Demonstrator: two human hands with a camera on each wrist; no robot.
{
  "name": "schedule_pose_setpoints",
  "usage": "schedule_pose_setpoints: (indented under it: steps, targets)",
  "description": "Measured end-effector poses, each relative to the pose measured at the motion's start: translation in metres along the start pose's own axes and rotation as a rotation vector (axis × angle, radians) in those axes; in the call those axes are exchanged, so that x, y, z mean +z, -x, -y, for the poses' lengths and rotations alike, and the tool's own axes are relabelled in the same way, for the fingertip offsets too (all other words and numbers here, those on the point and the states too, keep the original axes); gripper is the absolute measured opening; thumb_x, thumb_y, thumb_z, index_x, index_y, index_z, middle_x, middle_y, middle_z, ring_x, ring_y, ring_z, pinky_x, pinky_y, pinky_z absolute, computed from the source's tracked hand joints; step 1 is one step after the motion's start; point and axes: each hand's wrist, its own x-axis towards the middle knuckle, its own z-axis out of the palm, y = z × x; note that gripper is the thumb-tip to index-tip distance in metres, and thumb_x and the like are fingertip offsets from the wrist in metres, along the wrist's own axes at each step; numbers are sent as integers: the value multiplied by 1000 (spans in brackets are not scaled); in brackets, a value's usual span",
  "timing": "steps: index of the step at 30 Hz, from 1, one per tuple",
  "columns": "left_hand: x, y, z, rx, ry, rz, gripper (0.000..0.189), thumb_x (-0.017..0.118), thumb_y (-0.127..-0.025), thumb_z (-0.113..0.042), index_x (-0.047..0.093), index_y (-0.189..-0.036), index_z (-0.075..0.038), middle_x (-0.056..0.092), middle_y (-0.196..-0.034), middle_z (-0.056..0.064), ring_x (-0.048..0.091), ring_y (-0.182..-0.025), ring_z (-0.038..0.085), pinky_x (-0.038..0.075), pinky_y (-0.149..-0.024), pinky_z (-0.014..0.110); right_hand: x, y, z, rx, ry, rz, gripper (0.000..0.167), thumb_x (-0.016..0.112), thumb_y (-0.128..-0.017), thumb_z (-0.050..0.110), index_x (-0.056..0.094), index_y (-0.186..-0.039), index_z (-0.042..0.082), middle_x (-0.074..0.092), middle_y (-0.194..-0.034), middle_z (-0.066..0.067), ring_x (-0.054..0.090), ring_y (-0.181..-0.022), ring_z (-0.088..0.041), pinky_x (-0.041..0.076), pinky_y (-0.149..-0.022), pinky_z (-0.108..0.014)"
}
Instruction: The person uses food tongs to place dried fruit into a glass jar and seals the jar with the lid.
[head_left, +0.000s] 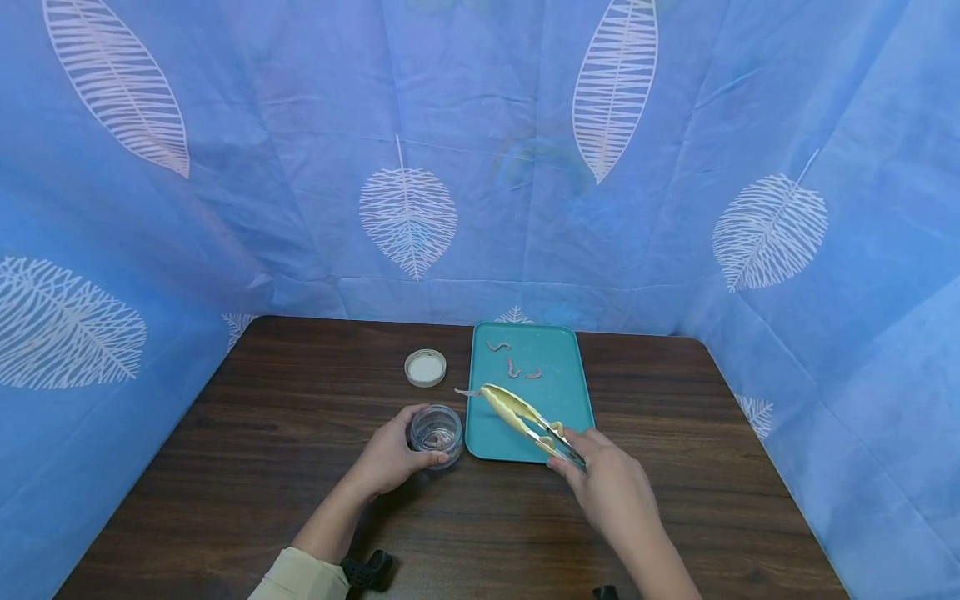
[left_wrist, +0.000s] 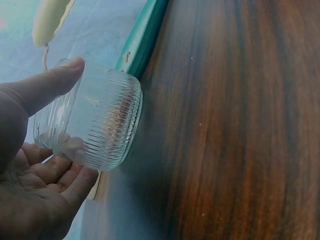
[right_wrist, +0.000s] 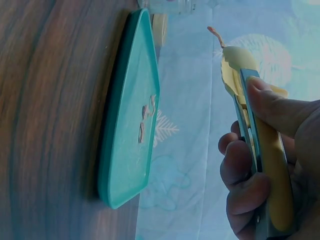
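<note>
My left hand [head_left: 392,454] grips a clear ribbed glass jar [head_left: 437,433] on the table, thumb on one side and fingers on the other. Small reddish pieces lie at the bottom of the jar. In my right hand [head_left: 611,483] are yellow-tipped tongs [head_left: 517,410], squeezed together above the teal tray. A thin pinkish worm-like strip [head_left: 468,392] sticks out of their tips, near the tray's left edge and up from the jar. The right wrist view shows my thumb and fingers curled round the tongs' handle [right_wrist: 274,175].
Several pinkish worm-like strips [head_left: 513,367] lie on the far half of the teal tray [head_left: 495,437]. A round white lid [head_left: 425,367] rests behind the jar on the dark wooden table [head_left: 300,400]. Blue leaf-patterned cloth [head_left: 487,233] hangs round the table's far side and flanks.
</note>
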Motion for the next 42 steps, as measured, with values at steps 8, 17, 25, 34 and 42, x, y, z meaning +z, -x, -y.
schedule_pose_setpoints:
  steps: [8, 17, 25, 34, 42]
  targets:
    - [0, 0, 1, 13, -1, -4, 89, 98, -82, -33, 53, -156, -11, 69, -143, 15, 66, -132, 36, 53, -109, 59, 4, 5, 10, -18, -8, 29, 53, 85, -92, 38, 75, -138, 14, 79, -115, -2, 51, -68, -7, 43, -60, -24]
    - [-1, 1, 0, 17, -2, -1, 89, 97, -83, -31, 53, -157, -10, 67, -147, 16, 64, -136, 38, 51, -112, 60, 15, 9, 20, -37, 5, 38, 51, 87, -90, 39, 78, -134, 16, 76, -107, 3, 45, -62, -6, 40, -55, -21]
    - [-1, 1, -1, 15, 3, 2, 89, 97, -83, -33, 53, -157, -11, 67, -147, 15, 64, -135, 37, 51, -111, 59, 20, 10, 26, -65, 26, 25, 47, 88, -88, 40, 80, -129, 18, 75, -102, 5, 47, -63, -6, 42, -54, -25]
    - [-1, 1, 1, 13, 16, 1, 89, 98, -82, -34, 53, -157, -12, 68, -146, 15, 66, -129, 33, 53, -108, 56, 25, 11, 29, -112, 39, -11, 46, 89, -87, 39, 81, -126, 18, 75, -101, 5, 51, -64, -3, 44, -54, -24]
    - [-1, 1, 2, 7, 22, -2, 88, 98, -82, -33, 54, -156, -13, 69, -142, 14, 67, -124, 30, 53, -106, 55, 25, 10, 31, -111, 25, -23, 55, 92, -84, 39, 78, -131, 12, 75, -105, 3, 51, -64, -4, 46, -56, -25]
